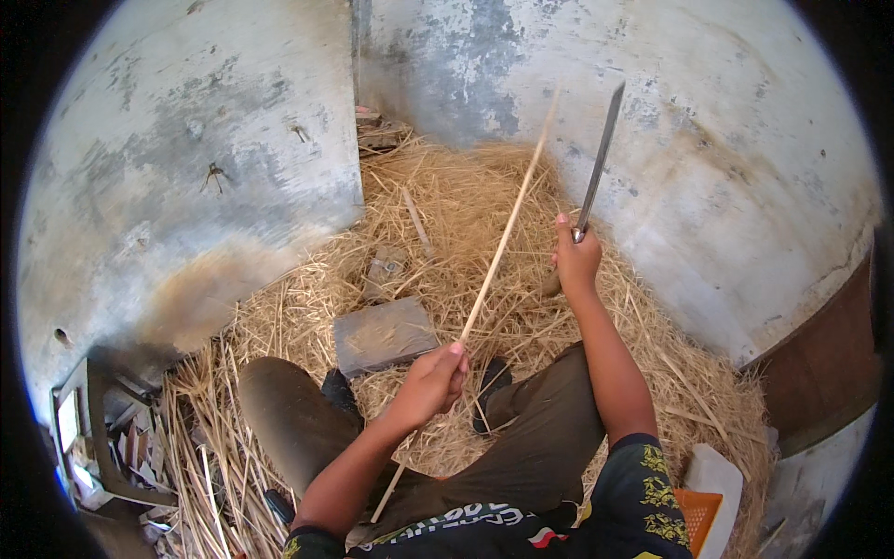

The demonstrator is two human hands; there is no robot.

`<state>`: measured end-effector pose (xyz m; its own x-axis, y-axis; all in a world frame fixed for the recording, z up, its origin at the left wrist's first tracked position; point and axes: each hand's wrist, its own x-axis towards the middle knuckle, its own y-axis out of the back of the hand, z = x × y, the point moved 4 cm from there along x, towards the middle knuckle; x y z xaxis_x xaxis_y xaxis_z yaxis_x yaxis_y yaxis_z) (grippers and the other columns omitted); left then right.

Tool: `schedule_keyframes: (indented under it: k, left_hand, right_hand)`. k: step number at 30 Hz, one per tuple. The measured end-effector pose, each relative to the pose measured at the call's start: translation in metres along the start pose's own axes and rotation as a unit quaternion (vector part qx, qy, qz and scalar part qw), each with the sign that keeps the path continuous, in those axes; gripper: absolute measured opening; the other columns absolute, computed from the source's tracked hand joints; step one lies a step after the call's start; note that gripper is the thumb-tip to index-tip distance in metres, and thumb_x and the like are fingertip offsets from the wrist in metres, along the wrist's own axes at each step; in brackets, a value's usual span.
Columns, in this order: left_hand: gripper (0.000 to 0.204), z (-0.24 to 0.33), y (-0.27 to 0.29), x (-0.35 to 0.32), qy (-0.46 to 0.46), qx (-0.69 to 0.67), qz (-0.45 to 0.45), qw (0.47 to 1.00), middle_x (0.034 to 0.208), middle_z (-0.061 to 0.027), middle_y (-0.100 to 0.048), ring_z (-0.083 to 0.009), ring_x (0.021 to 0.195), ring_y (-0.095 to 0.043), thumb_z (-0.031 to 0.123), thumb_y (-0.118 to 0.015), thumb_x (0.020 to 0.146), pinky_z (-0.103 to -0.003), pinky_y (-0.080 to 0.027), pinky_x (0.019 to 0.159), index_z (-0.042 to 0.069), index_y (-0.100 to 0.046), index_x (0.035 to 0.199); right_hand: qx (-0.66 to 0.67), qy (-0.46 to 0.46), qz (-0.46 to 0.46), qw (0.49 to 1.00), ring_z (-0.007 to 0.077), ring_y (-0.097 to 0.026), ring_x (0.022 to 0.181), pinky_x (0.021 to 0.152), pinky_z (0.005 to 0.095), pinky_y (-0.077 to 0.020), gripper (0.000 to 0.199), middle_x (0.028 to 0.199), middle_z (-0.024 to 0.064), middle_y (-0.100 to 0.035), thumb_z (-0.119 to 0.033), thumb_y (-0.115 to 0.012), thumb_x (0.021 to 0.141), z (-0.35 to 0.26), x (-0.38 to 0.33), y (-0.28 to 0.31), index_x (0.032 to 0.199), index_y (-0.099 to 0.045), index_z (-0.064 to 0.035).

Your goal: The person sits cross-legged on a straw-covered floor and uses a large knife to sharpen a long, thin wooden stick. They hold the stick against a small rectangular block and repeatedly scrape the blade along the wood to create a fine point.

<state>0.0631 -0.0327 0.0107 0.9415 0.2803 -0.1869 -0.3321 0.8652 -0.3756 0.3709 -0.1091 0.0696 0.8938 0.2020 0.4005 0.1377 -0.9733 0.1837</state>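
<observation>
Left hand [430,386]: I grip a pale strip [506,237]
Right hand [578,263]: I clench a knife [602,154]
Block [384,334]: on straw [456,196]

So the left hand [431,384] has a thin pale stick [507,224] pinched and slanting up, while the right hand [578,259] grips a long knife [601,160], blade up, just beside it. Loose straw-like strips [466,186] everywhere, plus a grey block [384,334] near the feet and patchy walls [615,56] behind.

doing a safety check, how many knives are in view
1: the knife, held in the right hand, right of the stick. Others could be hidden in the straw.
</observation>
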Motion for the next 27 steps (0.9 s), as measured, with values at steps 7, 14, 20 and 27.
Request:
schedule_keyframes:
  k: [7, 14, 20, 27]
  left_hand:
    - [0.033, 0.003, 0.021, 0.005, -0.119, 0.111, 0.056, 0.985, 0.058, 0.0036, -0.036, -0.0074, 0.044, -0.033, 0.035, -0.041, 0.109, -0.025, -0.026, 0.041, 0.009, -0.049, 0.09]
    - [0.03, 0.002, 0.039, 0.009, -0.108, 0.038, 0.114, 0.987, 0.059, 0.0028, -0.035, -0.0078, 0.04, -0.028, 0.035, -0.041, 0.108, -0.027, -0.023, 0.037, 0.011, -0.045, 0.091]
    - [0.029, 0.005, 0.034, 0.003, -0.05, -0.094, 0.15, 0.983, 0.061, 0.0024, -0.034, -0.0079, 0.041, -0.029, 0.036, -0.042, 0.108, -0.026, -0.023, 0.037, 0.011, -0.045, 0.092]
    - [0.034, 0.002, 0.019, -0.002, -0.047, -0.007, 0.091, 0.995, 0.061, 0.0032, -0.032, -0.008, 0.042, -0.028, 0.039, -0.041, 0.108, -0.027, -0.021, 0.038, 0.013, -0.041, 0.086]
  right_hand:
    - [-0.299, 0.198, -0.086, 0.929, 0.0284, -0.062, 0.055, 0.053, 0.0417, -0.0478, 0.032, 0.056, 0.0125, -0.055, -0.031, -0.07, 0.089, -0.024, -0.021, -0.012, 0.076, -0.061, -0.0024]
    - [-0.241, 0.453, -0.156, 0.844, 0.0288, -0.06, 0.049, 0.053, 0.0414, -0.0454, 0.013, 0.059, 0.0094, -0.061, -0.024, -0.07, 0.083, -0.046, -0.087, -0.049, 0.079, -0.067, -0.0114]
    - [-0.291, 0.409, -0.277, 0.819, 0.0328, -0.07, 0.071, 0.067, 0.0465, -0.0536, 0.022, 0.077, 0.0125, -0.07, -0.022, -0.072, 0.072, -0.027, -0.103, -0.075, 0.09, -0.067, -0.0098]
    - [-0.41, 0.185, -0.202, 0.87, 0.0339, -0.069, 0.069, 0.067, 0.0463, -0.0544, 0.023, 0.074, 0.016, -0.069, -0.027, -0.069, 0.082, -0.01, -0.044, -0.06, 0.09, -0.071, -0.0063]
